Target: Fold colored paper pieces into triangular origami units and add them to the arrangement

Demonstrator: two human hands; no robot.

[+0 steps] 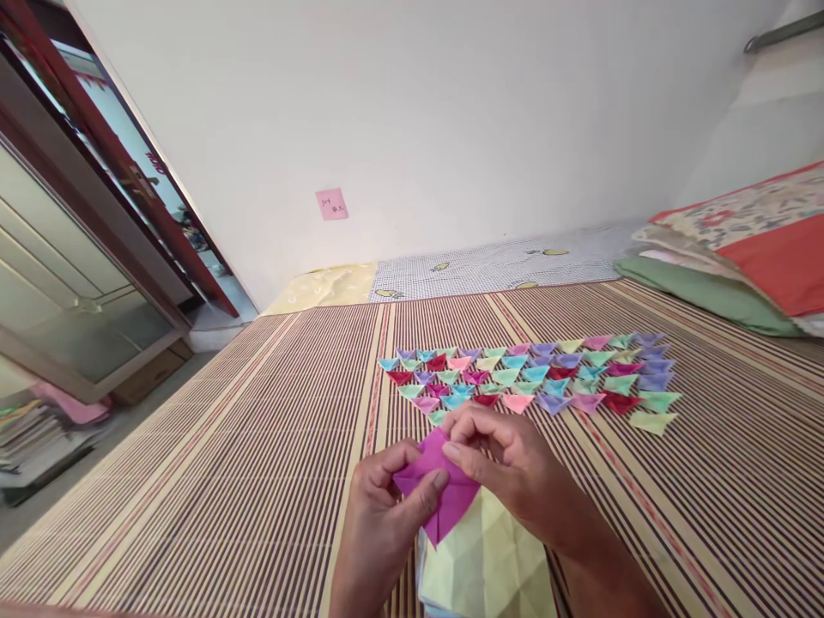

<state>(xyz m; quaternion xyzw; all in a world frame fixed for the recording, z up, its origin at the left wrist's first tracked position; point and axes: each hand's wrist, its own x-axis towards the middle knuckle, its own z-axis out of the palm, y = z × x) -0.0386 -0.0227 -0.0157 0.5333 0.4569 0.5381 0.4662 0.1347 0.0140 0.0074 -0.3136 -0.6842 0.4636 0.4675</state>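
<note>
A purple paper (460, 496), seemingly part folded, is pinched between the left hand (390, 506) and right hand (515, 468), while apparently finished folded papers (534, 374) are laid in rows beyond them and creased, flat yellow sheets (489, 558) are left stacked below.

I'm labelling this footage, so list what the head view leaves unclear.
Head view:
- Magenta paper: underside hidden by its own upper face.
- Left hand: some fingers hidden behind that paper.
- Pale yellow sheets: near end cut off by bottom edge.
- Pink wall note: handwriting too small to read surely.
</note>
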